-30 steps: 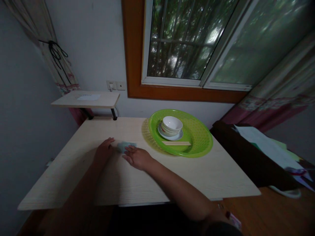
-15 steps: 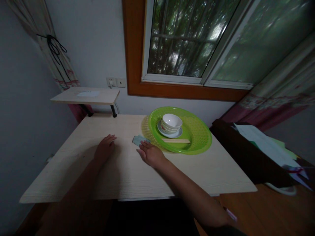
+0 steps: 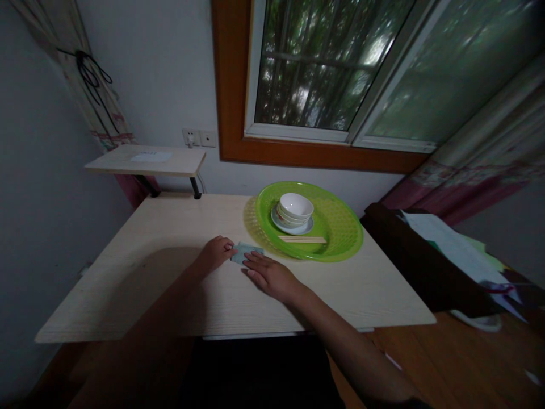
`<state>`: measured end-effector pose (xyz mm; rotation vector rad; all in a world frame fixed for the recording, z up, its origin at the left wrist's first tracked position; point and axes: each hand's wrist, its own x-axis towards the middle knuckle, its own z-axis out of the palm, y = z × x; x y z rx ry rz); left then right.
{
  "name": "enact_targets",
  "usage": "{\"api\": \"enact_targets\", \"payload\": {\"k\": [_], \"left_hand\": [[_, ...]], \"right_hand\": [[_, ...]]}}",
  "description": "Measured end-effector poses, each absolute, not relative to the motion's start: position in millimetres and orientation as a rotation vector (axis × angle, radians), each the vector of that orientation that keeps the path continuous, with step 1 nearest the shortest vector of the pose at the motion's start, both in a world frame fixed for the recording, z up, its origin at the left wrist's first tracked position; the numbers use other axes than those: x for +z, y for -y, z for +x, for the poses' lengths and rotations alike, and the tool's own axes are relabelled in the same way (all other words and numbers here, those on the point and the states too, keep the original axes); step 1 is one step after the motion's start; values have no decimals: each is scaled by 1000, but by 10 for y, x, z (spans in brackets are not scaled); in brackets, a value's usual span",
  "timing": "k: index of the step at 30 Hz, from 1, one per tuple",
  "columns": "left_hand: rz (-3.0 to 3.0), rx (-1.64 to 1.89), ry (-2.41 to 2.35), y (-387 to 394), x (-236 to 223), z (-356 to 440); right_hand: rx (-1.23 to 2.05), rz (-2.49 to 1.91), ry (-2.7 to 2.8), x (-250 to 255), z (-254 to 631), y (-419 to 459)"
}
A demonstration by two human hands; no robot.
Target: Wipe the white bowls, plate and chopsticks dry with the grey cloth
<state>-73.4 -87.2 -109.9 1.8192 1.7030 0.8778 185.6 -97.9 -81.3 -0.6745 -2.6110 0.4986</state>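
Observation:
A small light blue-green folded cloth (image 3: 243, 253) lies flat on the pale wooden table (image 3: 264, 309). At its left edge my left hand (image 3: 216, 253) is closed, thumb and fingers pinching the cloth's corner. My right hand (image 3: 272, 275) rests over the right part of the cloth with fingers stretched out flat, covering some of it. Just beyond, a green plastic basket (image 3: 347, 227) holds a stack of white bowls (image 3: 296, 205) on a white plate (image 3: 309, 226). Pale chopsticks (image 3: 303, 240) lie beside the plate in the basket.
A small raised shelf (image 3: 179, 162) with a paper label (image 3: 152, 156) stands at the table's back left. Right of the table is a dark brown piece of furniture (image 3: 426, 261) with papers (image 3: 451, 244) on it. A window (image 3: 315, 79) is behind the table.
My left hand has moved right to the cloth and taken hold of its left edge. My right hand has shifted slightly right and down, and more of the cloth shows.

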Motion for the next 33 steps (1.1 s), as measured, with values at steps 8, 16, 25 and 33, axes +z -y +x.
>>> {"api": "enact_targets", "payload": {"k": [8, 16, 25, 33], "left_hand": [[1602, 1035, -1619, 872, -1078, -653], [1439, 1420, -1383, 1026, -357, -746], [1509, 1504, -1132, 1002, 386, -581], [1480, 1470, -744, 714, 662, -353]], "right_hand": [[486, -634, 2422, -746, 1816, 927], [390, -673, 2391, -205, 1795, 1096], [632, -794, 2233, 658, 1933, 538], [1754, -629, 1979, 621, 1834, 24]]}}
